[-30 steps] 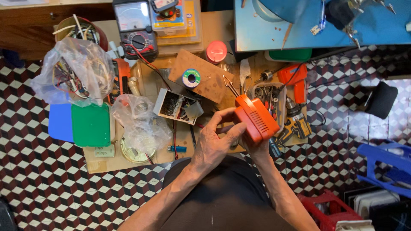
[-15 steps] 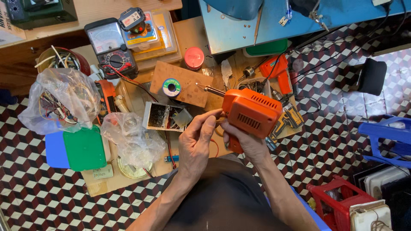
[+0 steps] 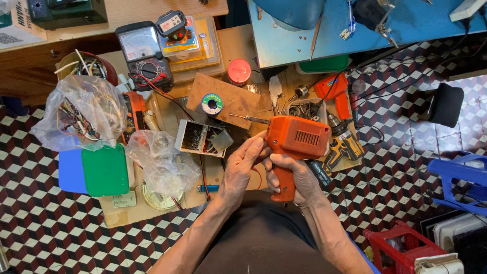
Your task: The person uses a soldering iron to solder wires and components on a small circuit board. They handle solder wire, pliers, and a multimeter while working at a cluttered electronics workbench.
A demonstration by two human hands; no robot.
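1. My right hand (image 3: 291, 175) is closed around the grip of the orange soldering gun (image 3: 297, 142), holding it just above my lap with its thin metal tip pointing left.
2. My left hand (image 3: 241, 167) is loosely open, its fingertips (image 3: 257, 144) touching the front of the gun's body just below the tip; it grips nothing.
3. Right under the tip lies a small open white box (image 3: 195, 138) on the wooden surface (image 3: 233, 45); it holds dark small parts that I cannot tell apart.
4. Just left of that box sits a crumpled clear plastic bag (image 3: 162, 162) with something pale inside, lying partly over a round tin (image 3: 157, 198).
5. Farther left a bigger clear bag (image 3: 81, 119) is stuffed with coloured wires and small parts.
6. Behind it a round red tub (image 3: 86, 68) holds more wires that stick up over the rim.
7. A green box (image 3: 105, 170) with a blue one (image 3: 71, 171) beside it lies closed at the left edge, so what they hold is hidden.
8. A clear tray (image 3: 309, 109) behind the gun is filled with bits and metal pieces.
9. A spool of solder (image 3: 212, 104) rests on a brown board (image 3: 228, 99), near a red-lidded jar (image 3: 239, 71).
10. A multimeter (image 3: 144, 56) stands at the back, with a flat yellow case (image 3: 195, 48) beside it.
11. An orange drill (image 3: 335, 91) and a yellow-black drill (image 3: 345, 144) lie to the right of the gun.
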